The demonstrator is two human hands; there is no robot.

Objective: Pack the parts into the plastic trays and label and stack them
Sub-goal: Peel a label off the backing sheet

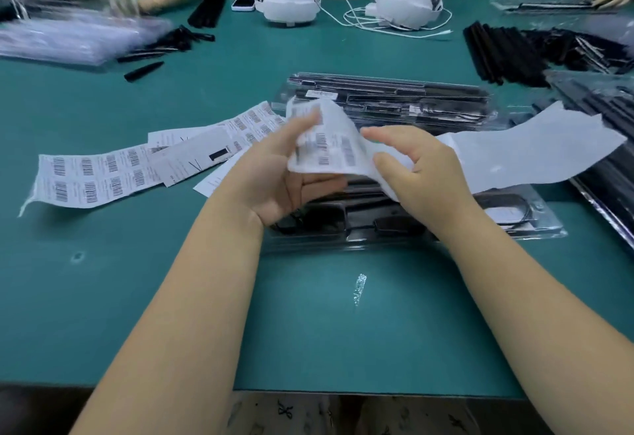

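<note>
Both my hands hold a curled white sheet of barcode labels (329,141) above a clear plastic tray (535,229) packed with black parts. My left hand (278,174) grips the sheet's left side, thumb on top and fingers underneath. My right hand (415,167) pinches the sheet at its middle, and the blank backing (535,150) trails off to the right. A second packed tray (387,98), with a small label on it, lies just behind. More label sheets (99,177) lie flat on the green table at the left.
Loose black rods (497,50) and more trays (603,115) crowd the right side. A blurred stack of clear trays (68,33) and black parts (164,47) sit far left. Two white headsets (288,6) with cables stand at the back, where other people's arms reach.
</note>
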